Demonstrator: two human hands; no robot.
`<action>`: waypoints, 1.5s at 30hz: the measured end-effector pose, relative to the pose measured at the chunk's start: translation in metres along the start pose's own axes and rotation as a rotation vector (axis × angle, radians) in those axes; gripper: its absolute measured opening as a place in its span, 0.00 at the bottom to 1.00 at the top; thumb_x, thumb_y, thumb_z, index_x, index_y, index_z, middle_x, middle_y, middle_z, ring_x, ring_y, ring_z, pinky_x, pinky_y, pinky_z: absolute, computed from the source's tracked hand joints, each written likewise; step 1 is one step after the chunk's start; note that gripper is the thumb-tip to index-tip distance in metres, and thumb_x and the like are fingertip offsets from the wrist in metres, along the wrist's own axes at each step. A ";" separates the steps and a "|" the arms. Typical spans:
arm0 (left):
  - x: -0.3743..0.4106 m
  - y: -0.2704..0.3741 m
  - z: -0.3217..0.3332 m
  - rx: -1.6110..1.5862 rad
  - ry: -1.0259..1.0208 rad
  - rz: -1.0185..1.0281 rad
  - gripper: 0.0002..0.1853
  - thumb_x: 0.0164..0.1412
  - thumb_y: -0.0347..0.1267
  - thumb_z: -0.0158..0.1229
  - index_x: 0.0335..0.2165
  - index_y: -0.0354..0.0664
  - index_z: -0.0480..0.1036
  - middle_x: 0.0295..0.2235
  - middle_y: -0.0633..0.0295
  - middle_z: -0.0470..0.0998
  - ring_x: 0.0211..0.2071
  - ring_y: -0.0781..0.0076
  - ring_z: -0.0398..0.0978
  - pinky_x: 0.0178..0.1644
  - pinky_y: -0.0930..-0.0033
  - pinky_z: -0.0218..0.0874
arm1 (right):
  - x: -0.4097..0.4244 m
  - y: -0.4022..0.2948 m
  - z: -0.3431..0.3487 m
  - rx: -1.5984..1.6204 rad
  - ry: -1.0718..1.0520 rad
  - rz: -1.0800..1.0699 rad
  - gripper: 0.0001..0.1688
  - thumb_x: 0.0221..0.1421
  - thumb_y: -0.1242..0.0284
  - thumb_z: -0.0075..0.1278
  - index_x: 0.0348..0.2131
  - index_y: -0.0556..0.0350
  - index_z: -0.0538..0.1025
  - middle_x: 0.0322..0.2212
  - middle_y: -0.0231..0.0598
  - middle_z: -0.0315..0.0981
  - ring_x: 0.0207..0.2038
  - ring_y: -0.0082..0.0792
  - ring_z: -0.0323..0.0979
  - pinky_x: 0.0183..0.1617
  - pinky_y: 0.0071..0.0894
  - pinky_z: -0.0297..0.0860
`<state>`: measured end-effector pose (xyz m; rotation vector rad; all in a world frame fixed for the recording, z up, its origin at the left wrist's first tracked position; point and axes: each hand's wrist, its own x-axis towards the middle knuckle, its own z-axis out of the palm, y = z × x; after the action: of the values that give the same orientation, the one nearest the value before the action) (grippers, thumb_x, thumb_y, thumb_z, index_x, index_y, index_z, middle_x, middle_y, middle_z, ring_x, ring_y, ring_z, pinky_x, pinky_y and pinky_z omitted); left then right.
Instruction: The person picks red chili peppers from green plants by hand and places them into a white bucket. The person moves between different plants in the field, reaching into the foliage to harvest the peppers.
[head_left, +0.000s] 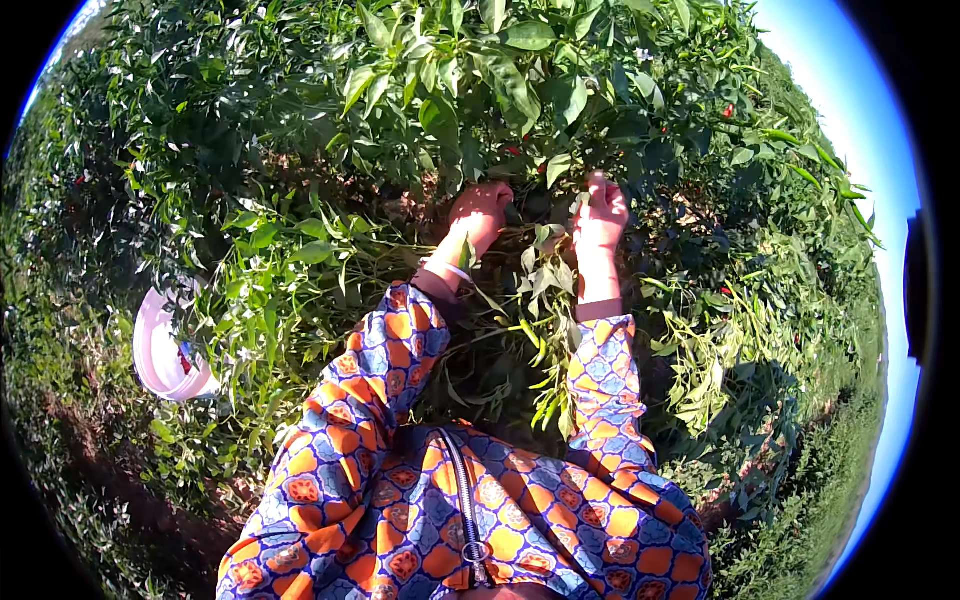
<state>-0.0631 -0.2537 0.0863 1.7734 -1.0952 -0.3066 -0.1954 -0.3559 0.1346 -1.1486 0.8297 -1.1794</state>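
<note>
Both hands reach into the pepper plants before me. My left hand (480, 208), with a white band (450, 268) at the wrist, has its fingers curled in among the stems. Its fingertips are partly hidden. To its right, my right hand (602, 214) is raised with bent fingers beside the leaves; whether it pinches anything is too small to tell. Just above and between the hands hang a red chili pepper (512, 151) and broad green leaves (517, 90). Long green chili peppers (531, 334) droop on a stem by my right forearm.
A whitish bucket (154, 341) stands at the left among foliage, with red chili peppers (184, 363) inside. More green chili peppers (806, 176) stick out at the upper right. Dense plants surround me, and bare soil (120, 480) shows at the lower left.
</note>
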 end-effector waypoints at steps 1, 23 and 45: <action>-0.001 0.007 0.005 -0.029 0.020 0.017 0.07 0.51 0.31 0.52 0.30 0.39 0.71 0.26 0.50 0.74 0.29 0.49 0.71 0.31 0.60 0.61 | -0.002 -0.015 -0.002 -0.021 0.037 -0.103 0.13 0.48 0.65 0.53 0.22 0.56 0.69 0.10 0.22 0.57 0.10 0.13 0.52 0.11 0.14 0.48; -0.006 -0.019 -0.006 0.010 0.157 0.002 0.08 0.49 0.30 0.51 0.30 0.41 0.74 0.25 0.51 0.74 0.28 0.55 0.73 0.32 0.63 0.63 | 0.057 0.009 0.012 0.505 -0.592 0.457 0.10 0.52 0.67 0.48 0.24 0.53 0.68 0.14 0.23 0.56 0.12 0.14 0.47 0.14 0.14 0.46; -0.016 0.021 0.007 -0.379 -0.030 -0.182 0.09 0.46 0.29 0.52 0.30 0.49 0.75 0.32 0.58 0.75 0.35 0.60 0.73 0.38 0.65 0.64 | -0.067 -0.053 0.046 0.236 -1.018 0.397 0.14 0.50 0.67 0.52 0.32 0.57 0.67 0.15 0.26 0.57 0.13 0.11 0.51 0.11 0.07 0.49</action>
<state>-0.0877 -0.2479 0.0958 1.5310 -0.8324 -0.6116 -0.1806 -0.2790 0.1928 -1.1253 0.1030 -0.2513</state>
